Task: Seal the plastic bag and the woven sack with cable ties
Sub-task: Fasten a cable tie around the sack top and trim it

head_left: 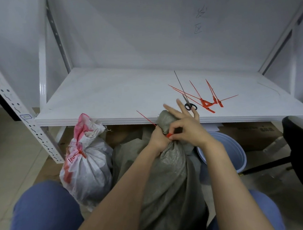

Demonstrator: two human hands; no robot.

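Knees (46, 214): blue-clad, flanked the grey woven sack (170, 182).
Left hand (158, 138): clamped round the sack's bunched neck.
Right hand (188, 128): pinched the red cable tie (169, 135) at that neck, other fingers spread.
Plastic bag (86, 167): left of the sack, already tied red.
Shelf (109, 96): behind the sack, bearing spare ties (207, 101) and scissors (188, 102).

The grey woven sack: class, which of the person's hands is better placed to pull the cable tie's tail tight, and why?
Probably the left hand: it grips the woven sack neck where the cable tie tail exits up-left. The right hand pinches the tie's head.
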